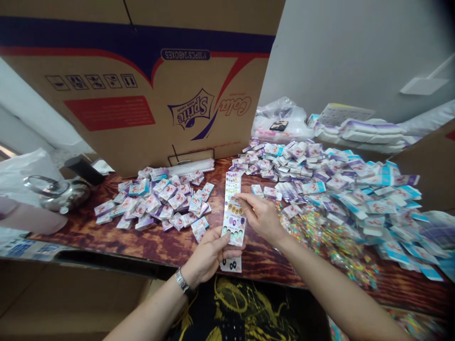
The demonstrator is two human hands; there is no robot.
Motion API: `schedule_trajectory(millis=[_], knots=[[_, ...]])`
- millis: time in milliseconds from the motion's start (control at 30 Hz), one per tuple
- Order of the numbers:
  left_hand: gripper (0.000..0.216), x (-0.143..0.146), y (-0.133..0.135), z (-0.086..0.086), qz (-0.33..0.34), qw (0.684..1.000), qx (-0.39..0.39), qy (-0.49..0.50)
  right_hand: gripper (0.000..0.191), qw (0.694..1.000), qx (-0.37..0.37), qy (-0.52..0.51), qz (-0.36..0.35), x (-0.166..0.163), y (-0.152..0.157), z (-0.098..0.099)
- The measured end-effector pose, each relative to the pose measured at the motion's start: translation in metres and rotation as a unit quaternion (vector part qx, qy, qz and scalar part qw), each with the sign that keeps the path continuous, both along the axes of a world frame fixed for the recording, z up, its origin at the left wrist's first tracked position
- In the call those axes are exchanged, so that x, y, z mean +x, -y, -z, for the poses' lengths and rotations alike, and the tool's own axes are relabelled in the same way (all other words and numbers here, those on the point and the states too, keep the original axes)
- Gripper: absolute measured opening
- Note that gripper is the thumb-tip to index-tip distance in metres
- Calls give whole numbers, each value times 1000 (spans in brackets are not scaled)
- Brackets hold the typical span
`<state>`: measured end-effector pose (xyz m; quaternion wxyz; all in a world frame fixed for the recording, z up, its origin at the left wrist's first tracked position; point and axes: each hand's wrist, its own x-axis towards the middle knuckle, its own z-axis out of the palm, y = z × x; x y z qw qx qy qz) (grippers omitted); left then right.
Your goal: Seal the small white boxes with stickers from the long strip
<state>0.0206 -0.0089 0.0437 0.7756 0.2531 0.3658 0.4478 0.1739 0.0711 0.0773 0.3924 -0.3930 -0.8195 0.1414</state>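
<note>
My left hand [212,253], with a metal watch on its wrist, grips the lower part of a long white sticker sheet [232,218]. Rows of small coloured ovals are printed along the sheet. Below the fingers a lower section [232,265] with black ovals sticks out; whether it is the same sheet or another one I cannot tell. My right hand [263,215] is closed in a pinch at the right edge of the sheet, around its upper middle. To its right lies a spread of tiny colourful wrapped pieces [320,232].
Small printed boxes [167,199] form a pile on the left. A larger heap of boxes and flat cartons [341,180] covers the right. Behind stands a big cardboard carton [142,94]. A metal kettle [60,192] and pink bottle [31,218] are far left.
</note>
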Motion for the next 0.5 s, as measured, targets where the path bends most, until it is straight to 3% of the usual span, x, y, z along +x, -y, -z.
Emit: schedule_trajectory(millis=[100, 267, 367, 500], knots=[[22, 2, -1, 1, -28, 1000, 6, -3, 24, 996, 78, 33, -22, 2, 10, 2], [20, 3, -2, 1, -53, 998, 8, 26, 29, 963, 199, 130, -126, 8, 33, 13], [19, 4, -1, 1, -45, 999, 11, 27, 29, 976, 159, 95, -116, 10, 38, 15], [21, 4, -1, -2, -47, 998, -6, 49, 25, 994, 60, -14, -85, 9, 38, -2]])
